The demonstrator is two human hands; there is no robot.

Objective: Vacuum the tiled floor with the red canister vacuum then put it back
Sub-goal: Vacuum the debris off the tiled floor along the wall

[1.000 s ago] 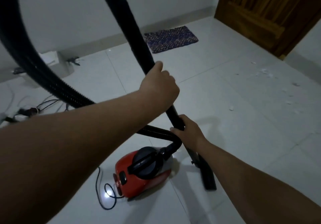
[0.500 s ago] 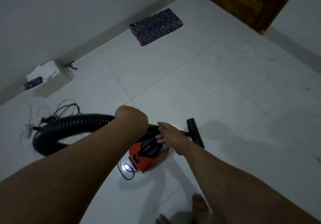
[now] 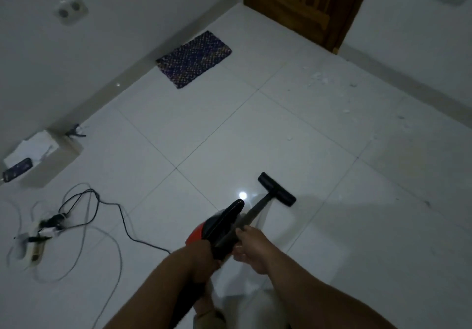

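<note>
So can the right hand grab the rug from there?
Probably not. The right hand is wrapped around the wand, and the rug lies far off by the wall across open floor.

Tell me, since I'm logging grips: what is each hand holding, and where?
Left hand grips the red canister vacuum at its near end; right hand holds the wand at its lower shaft.

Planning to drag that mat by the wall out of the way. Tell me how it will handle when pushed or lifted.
The woven mat lies flat and thin, so it would probably droop floppily when lifted. On the glossy tiled floor it may slide easily if pushed, perhaps bunching up. It looks light for its size.
</note>
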